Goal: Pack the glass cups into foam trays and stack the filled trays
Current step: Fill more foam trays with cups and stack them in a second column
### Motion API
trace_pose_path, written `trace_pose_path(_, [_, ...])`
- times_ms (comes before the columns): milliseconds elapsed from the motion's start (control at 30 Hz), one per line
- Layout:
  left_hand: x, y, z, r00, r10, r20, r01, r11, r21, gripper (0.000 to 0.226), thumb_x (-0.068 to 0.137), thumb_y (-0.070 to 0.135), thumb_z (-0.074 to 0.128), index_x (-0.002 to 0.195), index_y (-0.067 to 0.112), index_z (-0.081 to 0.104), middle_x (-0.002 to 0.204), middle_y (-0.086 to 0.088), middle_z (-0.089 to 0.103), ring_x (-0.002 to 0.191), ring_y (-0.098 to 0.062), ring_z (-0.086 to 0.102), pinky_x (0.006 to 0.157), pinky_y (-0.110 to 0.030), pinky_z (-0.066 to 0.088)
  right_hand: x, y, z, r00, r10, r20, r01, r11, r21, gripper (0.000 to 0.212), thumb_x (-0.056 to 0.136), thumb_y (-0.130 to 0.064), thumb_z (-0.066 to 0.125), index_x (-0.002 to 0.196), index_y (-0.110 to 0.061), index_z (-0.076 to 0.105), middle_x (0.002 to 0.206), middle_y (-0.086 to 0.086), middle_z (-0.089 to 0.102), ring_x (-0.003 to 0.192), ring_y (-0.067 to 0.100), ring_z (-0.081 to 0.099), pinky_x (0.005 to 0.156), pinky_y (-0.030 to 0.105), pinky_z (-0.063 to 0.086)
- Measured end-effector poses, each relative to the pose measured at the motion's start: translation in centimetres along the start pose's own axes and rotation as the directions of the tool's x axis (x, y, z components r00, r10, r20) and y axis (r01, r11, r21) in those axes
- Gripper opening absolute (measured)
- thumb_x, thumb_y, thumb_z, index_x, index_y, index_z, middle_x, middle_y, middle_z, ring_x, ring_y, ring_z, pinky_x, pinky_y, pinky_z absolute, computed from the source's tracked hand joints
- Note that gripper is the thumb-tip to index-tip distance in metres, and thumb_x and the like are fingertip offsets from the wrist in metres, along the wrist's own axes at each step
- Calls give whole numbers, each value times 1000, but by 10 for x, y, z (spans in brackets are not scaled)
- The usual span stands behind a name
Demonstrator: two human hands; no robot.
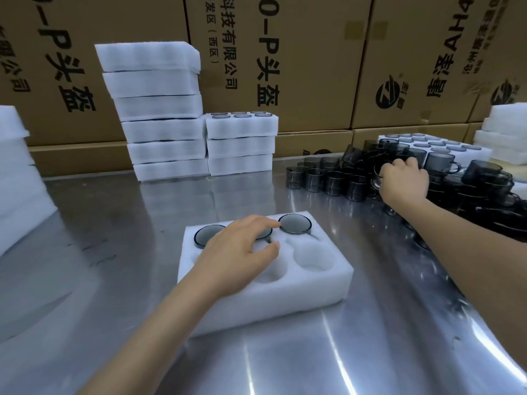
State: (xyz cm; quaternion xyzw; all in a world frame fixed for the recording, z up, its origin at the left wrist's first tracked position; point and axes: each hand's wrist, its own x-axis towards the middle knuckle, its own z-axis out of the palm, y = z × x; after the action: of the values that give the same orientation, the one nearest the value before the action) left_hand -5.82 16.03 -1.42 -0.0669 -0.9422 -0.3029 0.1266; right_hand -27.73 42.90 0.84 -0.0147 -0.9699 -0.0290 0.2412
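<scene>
Far left, a pile of white foam (14,178) at the table edge; behind it cardboard cartons (313,67) wall off the back. Left of centre, a tall stack of foam trays (159,115), slightly leaning; just beside it a shorter stack (241,143), cup rims showing in its top layer.

Centre, on the steel table (370,337), the working tray (265,283); long axis runs left to right across the view; far row holds glass, one cup (294,223) plain at the right end; near-row pockets look empty. Left hand (236,252) lies on this tray, fingers loosely spread, tips touching the middle far cup's rim; holding nothing, apparently steadying.

Right, the loose cups (336,178), dark glass, crowded on the table; right hand (403,181) is in among them, fingers curled round one cup, partly hidden.

Judgement: the tray's open pockets lie down-left of the right hand, nearer the left hand; the lifted cup must cross inward to the near row.

Far right, another filled tray (445,146) and more foam (504,129).
</scene>
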Motion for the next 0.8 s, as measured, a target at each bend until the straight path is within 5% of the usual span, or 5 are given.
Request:
trace_pose_path(167, [0, 0, 0, 1000, 7, -11, -7, 1000, 1, 34, 91, 39, 49, 124, 45, 48, 122, 32, 46, 116, 7, 39, 98, -30, 38, -7, -17, -28, 974, -54, -222, 110, 962, 248, 22, 95, -16, 51, 113, -10, 63, 115, 14, 57, 113, 35, 40, 81, 43, 37])
trace_pose_path(367, [-2, 1, -1, 994, 54, -93, -61, 996, -68, 39, 91, 34, 51, 130, 38, 46, 125, 28, 45, 120, 3, 39, 96, -18, 38, -78, -52, -67, 807, -184, -562, 506, 707, 495, 12, 91, -13, 58, 98, -9, 67, 97, 5, 55, 90, 19, 39, 63, 30, 35])
trace_pose_path(533, [-4, 6, -16, 935, -19, -354, -97, 947, -305, 45, 95, 23, 52, 139, 28, 43, 137, 16, 44, 125, 1, 40, 99, -19, 37, -132, -83, -81, 756, -394, -522, 651, 531, 542, 11, 90, -8, 59, 98, -9, 66, 95, 1, 54, 85, 14, 48, 59, 38, 48])
trace_pose_path(633, [-14, 1, -28, 946, -112, -304, -68, 848, -525, 46, 96, 28, 48, 141, 29, 40, 143, 20, 40, 123, 14, 38, 98, -3, 29, -141, -98, -96, 720, -480, -501, 692, 438, 574, 15, 90, -11, 53, 97, -11, 66, 92, -1, 54, 78, 12, 46, 57, 38, 48])
trace_pose_path(800, [-37, -14, -47, 957, 55, -285, -198, 843, -500, 34, 94, 20, 56, 120, 41, 52, 114, 32, 61, 112, 11, 53, 92, -10, 42, -156, -123, -107, 689, -559, -461, 691, 314, 652, 14, 91, -15, 52, 98, -17, 64, 90, -6, 55, 73, 9, 46, 61, 40, 47])
